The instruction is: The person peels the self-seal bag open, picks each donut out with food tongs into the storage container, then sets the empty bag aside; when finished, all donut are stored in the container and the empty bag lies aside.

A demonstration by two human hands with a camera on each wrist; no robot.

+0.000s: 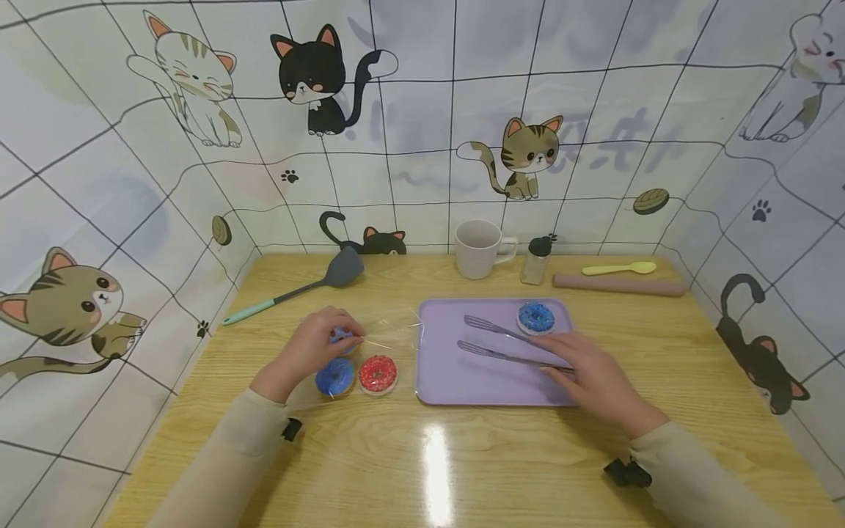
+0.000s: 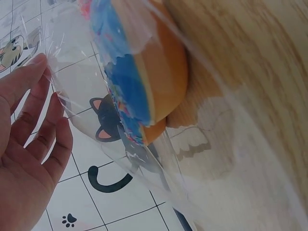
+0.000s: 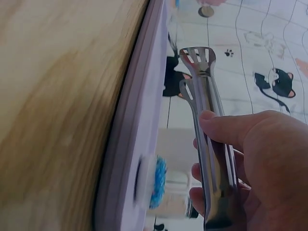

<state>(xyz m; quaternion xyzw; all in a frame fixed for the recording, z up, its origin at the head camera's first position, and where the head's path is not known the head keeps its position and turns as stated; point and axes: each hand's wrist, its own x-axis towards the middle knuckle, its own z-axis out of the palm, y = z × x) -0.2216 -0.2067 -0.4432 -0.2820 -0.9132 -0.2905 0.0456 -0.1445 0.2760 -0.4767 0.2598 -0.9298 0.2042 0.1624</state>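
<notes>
My left hand [image 1: 313,345] pinches the edge of a clear plastic bag [image 2: 245,178] between thumb and fingers. In and under the film lie a blue sprinkled donut [image 1: 334,378], a red sprinkled donut [image 1: 378,375] and another blue donut [image 1: 342,337], partly hidden by that hand. My right hand [image 1: 597,378] grips metal tongs [image 3: 214,159], their two arms spread apart, above the lilac tray [image 1: 449,385]. On the tray's far right part lies a blue sprinkled donut [image 1: 536,318], close beside the right fingertips in the head view.
A spatula [image 1: 297,292] lies at the back left of the wooden table [image 1: 370,462]. Along the back wall stand a grey mug [image 1: 477,251] and a black-capped shaker [image 1: 535,262]. A yellow spoon [image 1: 617,269] and a brown rolling pin [image 1: 617,284] lie at the back right.
</notes>
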